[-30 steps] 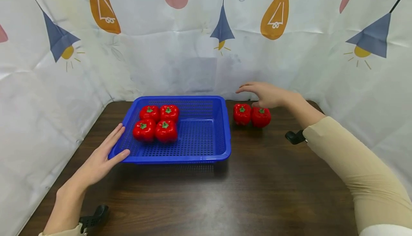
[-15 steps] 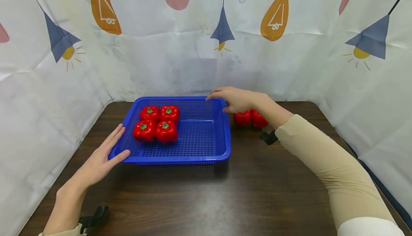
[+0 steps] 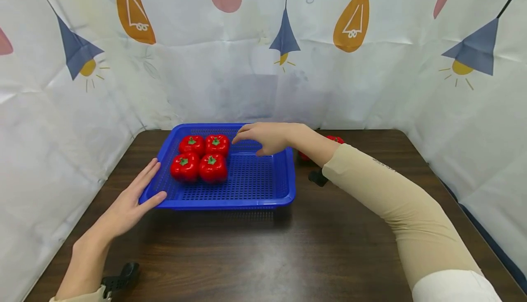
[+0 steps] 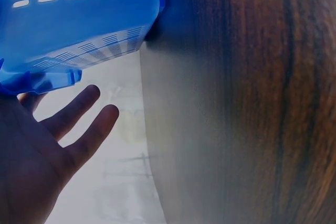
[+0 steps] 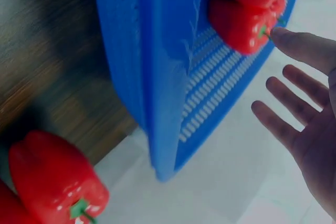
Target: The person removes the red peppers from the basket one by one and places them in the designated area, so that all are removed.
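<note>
A blue plastic basket (image 3: 230,204) with a perforated bottom sits on the table, several red bell peppers (image 3: 212,169) grouped in its left half. My left hand (image 3: 123,211) rests against the basket's left rim, fingers straight and thumb over the front corner. In the left wrist view, the basket's wall (image 4: 84,9) rises above that hand. Over the basket's right half hovers my right hand (image 3: 269,137), its fingers spread and holding nothing. Its fingertips point toward the back right pepper (image 3: 217,144). In the right wrist view, a gap shows between those fingers and the thumb (image 5: 299,45).
Two more red bell peppers lie on the table right of the basket, one pepper (image 5: 58,182) plain in the right wrist view; my right forearm mostly covers them in the head view. A dark wooden table (image 3: 263,256) stands before a patterned white curtain (image 3: 197,78).
My right hand has moved left and slightly down, from above the two loose peppers to over the basket. The left hand, basket and peppers have stayed in place.
</note>
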Demonstrator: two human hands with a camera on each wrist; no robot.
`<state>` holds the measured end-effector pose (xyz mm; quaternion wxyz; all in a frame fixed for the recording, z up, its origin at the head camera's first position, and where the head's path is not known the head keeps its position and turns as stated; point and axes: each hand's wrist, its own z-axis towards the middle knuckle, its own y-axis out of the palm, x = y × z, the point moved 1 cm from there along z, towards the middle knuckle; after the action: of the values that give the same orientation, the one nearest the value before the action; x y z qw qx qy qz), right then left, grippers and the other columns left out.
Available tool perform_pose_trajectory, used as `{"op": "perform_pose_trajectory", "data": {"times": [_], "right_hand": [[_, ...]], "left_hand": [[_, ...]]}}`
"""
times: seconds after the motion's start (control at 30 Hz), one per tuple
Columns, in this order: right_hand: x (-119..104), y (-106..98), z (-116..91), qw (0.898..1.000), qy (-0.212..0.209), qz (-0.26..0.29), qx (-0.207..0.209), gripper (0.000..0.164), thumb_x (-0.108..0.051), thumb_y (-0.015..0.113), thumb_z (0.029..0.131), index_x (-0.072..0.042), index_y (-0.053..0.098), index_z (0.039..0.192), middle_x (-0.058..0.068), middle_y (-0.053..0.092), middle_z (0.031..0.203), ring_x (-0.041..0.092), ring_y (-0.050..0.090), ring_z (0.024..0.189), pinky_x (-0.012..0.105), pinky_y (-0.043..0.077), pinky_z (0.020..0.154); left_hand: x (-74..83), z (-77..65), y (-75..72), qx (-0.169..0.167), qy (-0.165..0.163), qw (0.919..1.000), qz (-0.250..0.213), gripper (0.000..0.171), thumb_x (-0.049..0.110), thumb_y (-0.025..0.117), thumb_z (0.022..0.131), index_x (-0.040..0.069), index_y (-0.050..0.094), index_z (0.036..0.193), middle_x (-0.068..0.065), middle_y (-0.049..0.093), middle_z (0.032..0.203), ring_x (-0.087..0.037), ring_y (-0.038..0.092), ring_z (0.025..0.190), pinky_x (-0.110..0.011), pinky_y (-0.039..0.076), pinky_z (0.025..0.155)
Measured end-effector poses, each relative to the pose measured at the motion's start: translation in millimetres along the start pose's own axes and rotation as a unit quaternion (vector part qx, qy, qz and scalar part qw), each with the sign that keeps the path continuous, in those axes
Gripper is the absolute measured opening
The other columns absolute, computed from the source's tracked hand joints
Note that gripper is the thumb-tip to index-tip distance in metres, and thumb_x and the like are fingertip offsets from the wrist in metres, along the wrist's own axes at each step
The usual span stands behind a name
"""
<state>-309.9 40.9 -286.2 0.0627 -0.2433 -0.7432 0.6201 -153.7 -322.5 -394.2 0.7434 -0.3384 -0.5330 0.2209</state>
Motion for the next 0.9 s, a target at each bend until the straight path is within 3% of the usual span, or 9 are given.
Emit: {"op": "perform_pose_trajectory", "data": {"times": [0.3,0.63,0.9], "right_hand": [[-23.2,6.4,26.9,0.999,-0.035,0.002,-0.012,0.068,-0.01,0.072,0.096,-0.017,0.043,0.156,0.005,0.035,0.162,0.021,0.025,0.152,0.033,0.03,0.119],[-41.3,7.6,47.0,0.998,-0.054,0.01,-0.029,0.071,-0.006,0.071,0.094,-0.017,0.042,0.158,0.007,0.026,0.167,0.022,0.02,0.153,0.033,0.034,0.117],[-47.7,11.5,65.3,0.998,-0.046,0.002,-0.03,0.07,-0.007,0.07,0.094,-0.018,0.042,0.157,0.006,0.025,0.167,0.022,0.02,0.153,0.033,0.036,0.116]], "left_hand": [[-1.3,-0.4,0.2,0.001,0.004,1.0,0.003,0.079,0.024,0.065,0.1,0.017,0.021,0.166,-0.008,0.009,0.172,-0.047,0.01,0.153,-0.08,0.012,0.109],[-1.6,2.0,-0.1,0.001,0.003,1.0,0.004,0.08,0.025,0.065,0.1,0.018,0.021,0.166,-0.008,0.009,0.172,-0.046,0.01,0.153,-0.08,0.013,0.108],[-1.6,0.1,2.0,0.002,0.002,1.0,-0.006,0.079,0.024,0.064,0.1,0.018,0.02,0.166,-0.008,0.008,0.172,-0.047,0.009,0.153,-0.081,0.01,0.108]]}}
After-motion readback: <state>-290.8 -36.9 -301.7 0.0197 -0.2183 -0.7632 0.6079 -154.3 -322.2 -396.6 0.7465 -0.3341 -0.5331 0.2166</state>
